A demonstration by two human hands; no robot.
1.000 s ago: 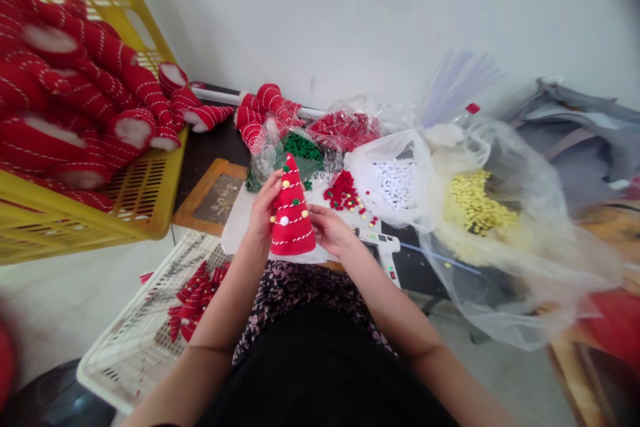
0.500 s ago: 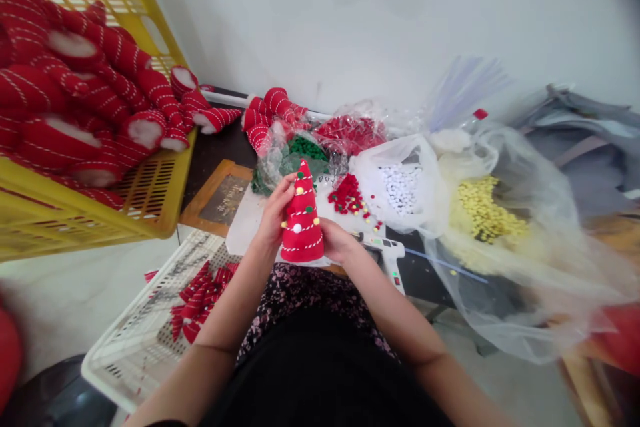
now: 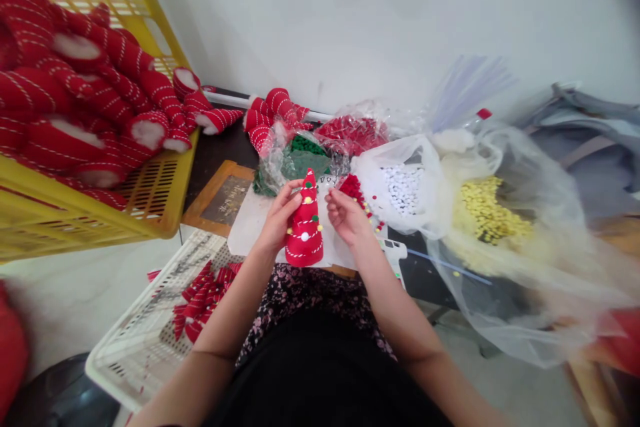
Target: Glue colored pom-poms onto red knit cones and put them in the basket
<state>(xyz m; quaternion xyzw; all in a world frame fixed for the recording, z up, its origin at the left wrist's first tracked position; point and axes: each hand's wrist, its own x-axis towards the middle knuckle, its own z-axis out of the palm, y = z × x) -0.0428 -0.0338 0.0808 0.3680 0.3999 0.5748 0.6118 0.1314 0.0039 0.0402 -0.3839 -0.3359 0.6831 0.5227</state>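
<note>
Red cone tree [image 3: 305, 233]: upright, gripped by left hand [image 3: 280, 219] | right hand [image 3: 346, 215]: right of tree, fingers curled, contents unclear

Your left hand [image 3: 281, 221] grips, fingers curled; your right hand [image 3: 347, 217] is apart, fingers bent, fingertips pinched together.

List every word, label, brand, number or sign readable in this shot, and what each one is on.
No text can be read with certainty.
Wood-framed board: pale lettering, too blurred to read.
White sheet: small dark marks near the right hand, too small to make out.
White hand tool: small markings, unreadable.
Red cone in the left hand: no lettering visible.
</note>
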